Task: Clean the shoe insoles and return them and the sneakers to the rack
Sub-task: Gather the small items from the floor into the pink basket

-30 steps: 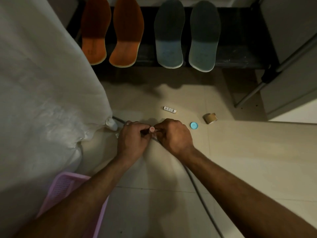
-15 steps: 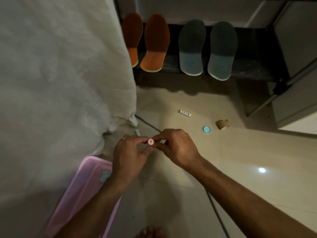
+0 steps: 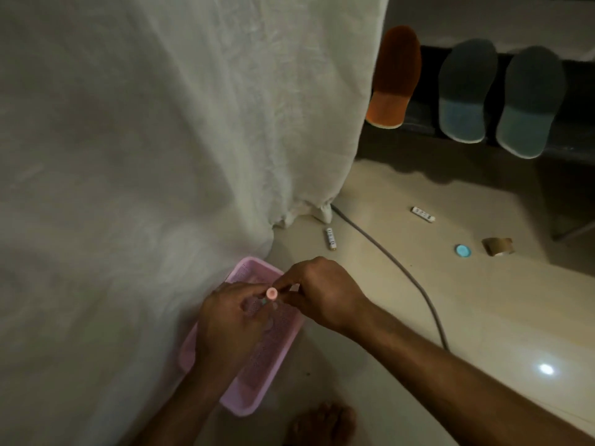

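Beige floor tiles carry a pink basket [image 3: 206, 342]; above it, left hand [image 3: 230, 320] and right hand [image 3: 322, 292] pinch a pink-tipped stick [image 3: 271, 293], its end toward the camera.

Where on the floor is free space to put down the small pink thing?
Bare tile lies right of the grey cable, below the blue cap and tape roll. It is crowded where both hands hold the pink item over the pink basket.

Matt white cloth [image 3: 161, 140], perforated pink plastic tray [image 3: 206, 355], seemingly glossy floor tiles [image 3: 483, 317]
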